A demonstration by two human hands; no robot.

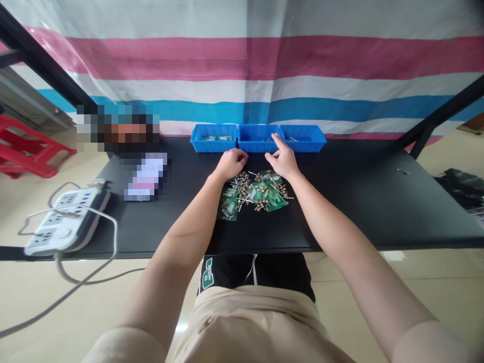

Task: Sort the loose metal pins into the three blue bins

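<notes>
A pile of small metal parts with pins and brass-coloured ends (244,186) lies on the black table, mixed with green-tinted plastic bags (278,199). My left hand (231,164) is at the pile's upper left edge, its fingers curled together; what they hold, if anything, is too small to tell. My right hand (283,159) is spread in front of the bins, index finger and thumb apart, with nothing visible between them. Behind the hands stand a left blue bin (214,146) with pale pieces, a middle blue bin (255,146) and a right blue bin (308,146), each with a few small pieces.
On the left of the table (351,201) lie a white power strip (62,217) with grey cables and a phone-like object (147,176), partly pixelated. Small bits (403,172) lie at the right. A striped sheet (212,60) hangs behind; black frame posts rise at both sides.
</notes>
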